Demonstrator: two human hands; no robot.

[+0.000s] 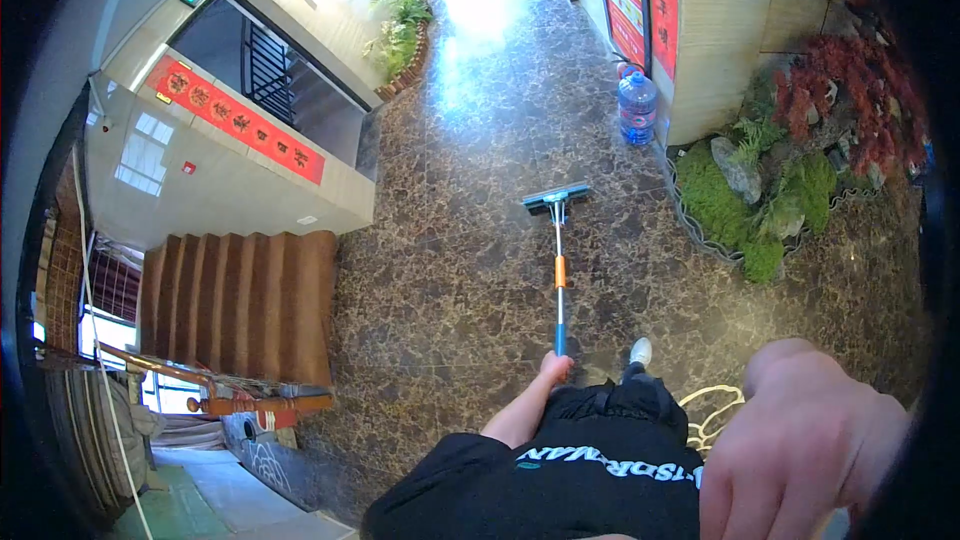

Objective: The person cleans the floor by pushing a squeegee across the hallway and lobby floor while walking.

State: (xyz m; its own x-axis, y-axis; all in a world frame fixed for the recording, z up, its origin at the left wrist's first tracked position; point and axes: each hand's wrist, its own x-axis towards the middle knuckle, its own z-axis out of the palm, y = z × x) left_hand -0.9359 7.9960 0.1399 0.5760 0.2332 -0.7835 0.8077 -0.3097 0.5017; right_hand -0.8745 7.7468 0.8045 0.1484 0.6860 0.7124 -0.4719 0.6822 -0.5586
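Holding the mop (560,272) by its blue near end in the left hand (557,368), curled tightly round it. Pointing forward over the marbled floor (450,270), with the long axis almost straight up the view and the head (557,197) set crosswise at the far end, left of the mossy bed (712,202). Holding the right hand (800,430) close to the camera, with bent fingers; cannot tell whether gripping anything.

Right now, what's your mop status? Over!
Left hand: gripping mop. Right hand: raised near the camera. Mop: stretched ahead over patterned floor. Water jug: ahead right, apart from the mop head.
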